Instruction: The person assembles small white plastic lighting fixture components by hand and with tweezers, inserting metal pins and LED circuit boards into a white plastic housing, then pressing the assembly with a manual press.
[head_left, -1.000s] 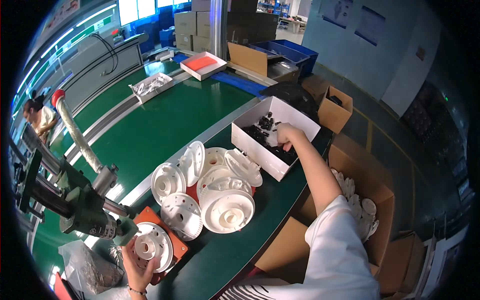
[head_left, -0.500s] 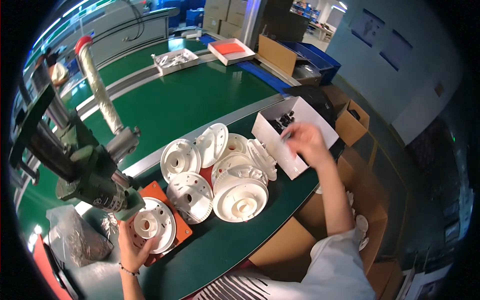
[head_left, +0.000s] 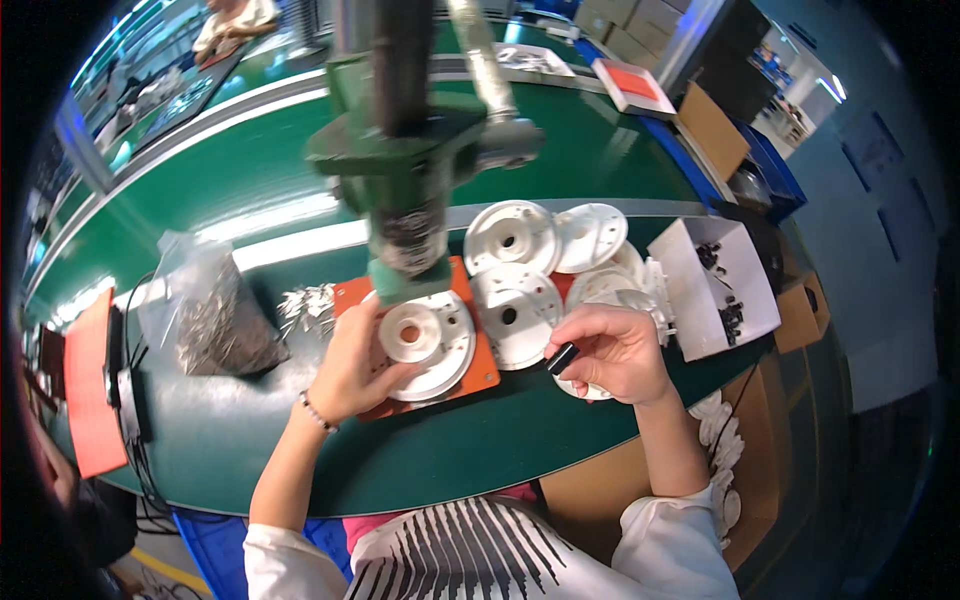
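Note:
My left hand [head_left: 348, 368] curls its thumb and fingers around the near left side of a white round plastic part [head_left: 455, 345] with a raised ring-shaped hub. That part lies on an orange plate [head_left: 484, 372], directly below the head of a green press [head_left: 410, 235]. To the right, my right hand [head_left: 622, 358] pinches a small black cylindrical piece [head_left: 562, 358] between thumb and fingertips. It hovers over the near side of a group of white plastic discs [head_left: 512, 235], partly hiding them. More small black pieces [head_left: 732, 320] lie in a white box [head_left: 690, 290] on the right.
A clear plastic bag of small metal pieces [head_left: 225, 335] stands on the left, with loose metal pieces [head_left: 305, 308] beside it. Behind runs a green conveyor [head_left: 590, 150] carrying shallow trays. A cardboard box of white parts [head_left: 755, 480] sits below the table's right edge.
My right hand has moved from over the white box left and toward me, bringing a black cylindrical piece. My left hand stays on the white part. The view has swung left.

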